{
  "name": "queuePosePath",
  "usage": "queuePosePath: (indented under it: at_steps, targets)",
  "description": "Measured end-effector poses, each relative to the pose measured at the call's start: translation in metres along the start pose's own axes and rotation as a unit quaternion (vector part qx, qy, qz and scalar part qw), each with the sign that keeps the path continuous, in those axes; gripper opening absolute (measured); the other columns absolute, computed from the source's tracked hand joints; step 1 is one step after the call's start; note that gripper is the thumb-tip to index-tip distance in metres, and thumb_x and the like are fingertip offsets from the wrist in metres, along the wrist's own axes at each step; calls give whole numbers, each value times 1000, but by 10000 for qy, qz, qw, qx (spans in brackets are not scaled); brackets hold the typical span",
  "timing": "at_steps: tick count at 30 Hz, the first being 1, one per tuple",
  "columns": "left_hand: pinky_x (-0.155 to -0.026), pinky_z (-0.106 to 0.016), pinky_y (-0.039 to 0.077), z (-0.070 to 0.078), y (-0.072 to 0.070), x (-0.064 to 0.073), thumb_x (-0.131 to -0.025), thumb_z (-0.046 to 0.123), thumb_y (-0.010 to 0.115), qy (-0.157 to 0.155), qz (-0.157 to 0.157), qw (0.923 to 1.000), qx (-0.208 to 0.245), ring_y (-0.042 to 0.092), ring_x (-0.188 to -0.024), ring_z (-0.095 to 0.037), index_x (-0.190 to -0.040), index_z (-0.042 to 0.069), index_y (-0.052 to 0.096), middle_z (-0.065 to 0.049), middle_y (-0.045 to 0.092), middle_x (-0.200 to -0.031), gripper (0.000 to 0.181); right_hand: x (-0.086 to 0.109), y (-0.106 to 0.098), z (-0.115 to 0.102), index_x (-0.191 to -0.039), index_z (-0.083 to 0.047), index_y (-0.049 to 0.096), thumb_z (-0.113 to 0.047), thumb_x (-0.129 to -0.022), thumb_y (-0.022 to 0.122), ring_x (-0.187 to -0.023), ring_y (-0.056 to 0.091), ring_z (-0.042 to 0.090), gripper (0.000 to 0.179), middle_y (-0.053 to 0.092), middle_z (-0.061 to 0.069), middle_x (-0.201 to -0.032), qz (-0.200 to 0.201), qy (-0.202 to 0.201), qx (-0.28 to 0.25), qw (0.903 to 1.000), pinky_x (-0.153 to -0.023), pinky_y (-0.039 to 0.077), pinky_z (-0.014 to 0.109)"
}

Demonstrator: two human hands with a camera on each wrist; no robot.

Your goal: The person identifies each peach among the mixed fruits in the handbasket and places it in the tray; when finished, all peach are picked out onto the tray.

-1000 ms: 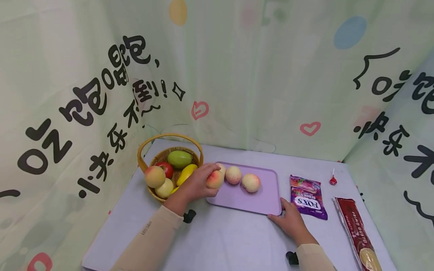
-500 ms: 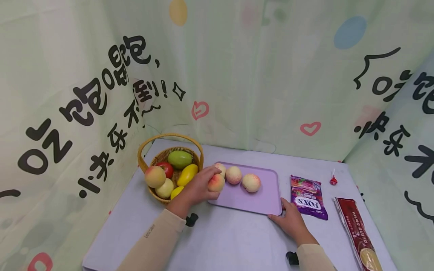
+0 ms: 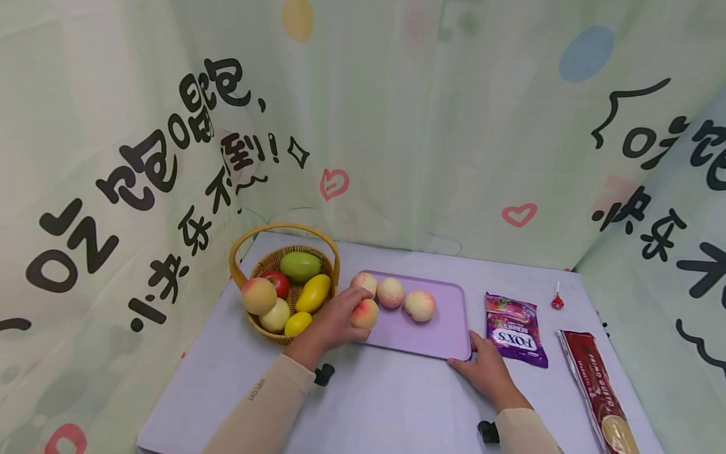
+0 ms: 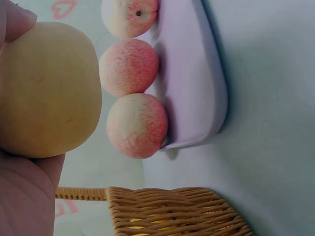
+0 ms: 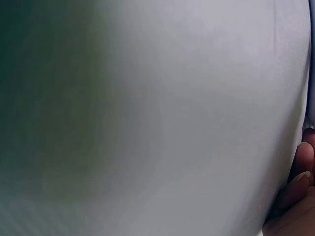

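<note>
My left hand (image 3: pixel 333 323) grips a yellow-orange peach (image 3: pixel 365 314) over the front left part of the purple tray (image 3: pixel 420 337). The left wrist view shows this peach (image 4: pixel 54 93) close up, with the thumb on one side and the palm beneath. Three speckled pinkish peaches sit in a row on the tray: a left one (image 3: pixel 364 284), a middle one (image 3: pixel 391 293) and a right one (image 3: pixel 420 306). At the tray's front right corner my right hand (image 3: pixel 489 369) holds on, thumb at the front edge and fingers along the side.
Left of the tray stands a wicker basket (image 3: pixel 334 268) of fruit with a tall arched handle. To the right lie a purple FOX'S candy bag (image 3: pixel 516 331), a red lollipop (image 3: pixel 558 302) and a long red spaghetti pack (image 3: pixel 598 391). A printed curtain (image 3: pixel 420 157) encloses the table.
My left hand has moved slightly right and toward the front with its peach, uncovering more of the left peach on the tray and the lemon-yellow fruit in the basket. The right hand stays put.
</note>
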State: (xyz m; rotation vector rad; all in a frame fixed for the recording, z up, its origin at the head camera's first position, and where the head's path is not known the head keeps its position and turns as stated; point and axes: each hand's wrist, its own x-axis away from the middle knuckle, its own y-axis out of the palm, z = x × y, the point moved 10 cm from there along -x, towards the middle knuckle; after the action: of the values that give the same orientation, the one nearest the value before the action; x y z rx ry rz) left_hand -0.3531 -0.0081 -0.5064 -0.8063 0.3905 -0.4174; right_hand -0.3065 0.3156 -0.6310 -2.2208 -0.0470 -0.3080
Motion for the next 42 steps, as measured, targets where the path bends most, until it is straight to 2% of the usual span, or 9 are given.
queuePosePath:
  at_steps: [4,11,14,23,32,42]
  targets:
    - [-110,-39,47,-4,6,-1,-79,23,83,6,-22,10000,48,57,-122,-17,-139,11,58,1,59,-138,66,0,0,0,-158,6,26,-56,-84,79,-127,50,45,110,49,29,-140,6,-13,3,10000,-110,39,66]
    - [-111,-37,47,-13,18,-2,-80,24,84,-310,-241,9990,199,56,-122,-15,-140,18,56,4,58,-140,66,-1,2,2,-158,5,26,-54,-85,79,-127,51,43,108,50,28,-139,39,-11,21,10000,-110,40,64]
    - [-111,-38,47,-14,20,-1,-80,24,85,-352,-277,9988,178,56,-124,-17,-141,17,56,3,58,-141,67,-1,0,0,-158,6,26,-53,-85,79,-127,50,43,108,50,29,-140,28,-22,40,10000,-111,40,64]
    - [-112,-38,46,-13,19,-3,-80,21,84,-166,-205,9996,142,56,-124,-18,-140,11,57,0,58,-139,67,-1,-2,-4,-159,4,25,-52,-86,79,-132,48,45,107,48,29,-143,-2,14,17,10000,-113,38,64]
    - [-113,-38,45,-21,29,-6,-80,20,86,-283,-277,9990,224,56,-126,-18,-140,14,57,0,57,-141,67,-1,0,1,-159,5,24,-53,-86,79,-130,49,44,108,48,29,-142,-21,33,53,10000,-112,38,64]
    - [-115,-38,44,-28,37,-9,-80,21,85,-581,-361,9971,318,55,-126,-17,-142,14,56,2,56,-142,68,0,-1,-1,-158,6,27,-54,-84,79,-126,51,44,109,50,30,-139,29,-28,53,10000,-110,39,65]
